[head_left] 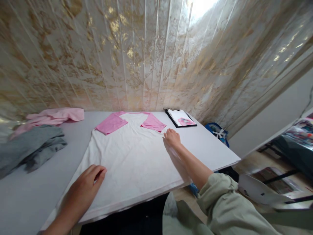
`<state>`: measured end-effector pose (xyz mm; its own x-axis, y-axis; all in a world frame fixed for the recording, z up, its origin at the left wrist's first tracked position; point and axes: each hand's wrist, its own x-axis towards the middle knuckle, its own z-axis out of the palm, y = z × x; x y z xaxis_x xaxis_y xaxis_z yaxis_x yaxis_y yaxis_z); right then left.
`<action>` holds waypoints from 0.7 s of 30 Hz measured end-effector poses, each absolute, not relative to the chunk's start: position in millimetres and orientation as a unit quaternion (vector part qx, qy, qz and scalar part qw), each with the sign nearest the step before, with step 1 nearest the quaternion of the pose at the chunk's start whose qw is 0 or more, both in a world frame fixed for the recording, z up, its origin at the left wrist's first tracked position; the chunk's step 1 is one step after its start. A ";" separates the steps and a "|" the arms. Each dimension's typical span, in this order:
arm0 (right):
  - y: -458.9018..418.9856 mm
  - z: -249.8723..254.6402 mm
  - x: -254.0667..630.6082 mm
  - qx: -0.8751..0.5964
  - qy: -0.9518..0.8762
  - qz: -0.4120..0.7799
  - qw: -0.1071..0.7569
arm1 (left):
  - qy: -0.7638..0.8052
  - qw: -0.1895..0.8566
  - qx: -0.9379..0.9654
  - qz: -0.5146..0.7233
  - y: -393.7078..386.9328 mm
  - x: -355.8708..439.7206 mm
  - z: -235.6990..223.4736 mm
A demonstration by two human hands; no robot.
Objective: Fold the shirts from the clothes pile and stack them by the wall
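A white T-shirt (137, 153) with pink raglan sleeves (112, 123) lies spread on the table, neck away from me and hem along the near edge. My left hand (90, 182) is over the shirt's lower left side, its fingers curled and the thumb bent toward them. No cloth shows between those fingers. At the shirt's right edge, just below the right sleeve, is my right hand (172, 137). Its fingers are closed on the shirt's edge there, though the fingertips are partly hidden.
A folded white garment with a pink print (181, 117) lies on a black one (174, 121) at the back right. Pink cloth (58, 116) and crumpled grey clothes (34, 143) lie left on the white table (207, 147). A patterned curtain (137, 58) hangs behind; a blue bag (217, 132) stands beyond the right edge.
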<state>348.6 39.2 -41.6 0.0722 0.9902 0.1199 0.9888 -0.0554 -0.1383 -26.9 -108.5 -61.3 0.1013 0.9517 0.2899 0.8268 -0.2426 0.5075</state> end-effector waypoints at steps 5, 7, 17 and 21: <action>35.5 -56.2 353.7 -0.687 -0.722 0.005 0.077 | 0.622 0.096 0.731 0.263 -116.3 -19.4 -50.1; 34.2 -63.6 360.6 -0.705 -0.705 -0.002 0.076 | 0.624 0.097 0.733 0.253 -118.1 -18.0 -48.2; 33.2 -77.4 373.6 -0.703 -0.705 -0.030 0.082 | 0.766 0.006 0.641 0.054 -127.7 -25.4 -32.0; 33.3 -78.0 372.8 -0.707 -0.702 -0.028 0.085 | 0.800 0.027 0.599 -0.031 -130.8 -45.5 -15.1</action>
<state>372.8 33.3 -78.0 0.0128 0.9872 0.1589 0.9968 0.0000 -0.0798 -45.5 -130.8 -15.1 -0.2805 0.9565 -0.0808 0.9598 0.2801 -0.0162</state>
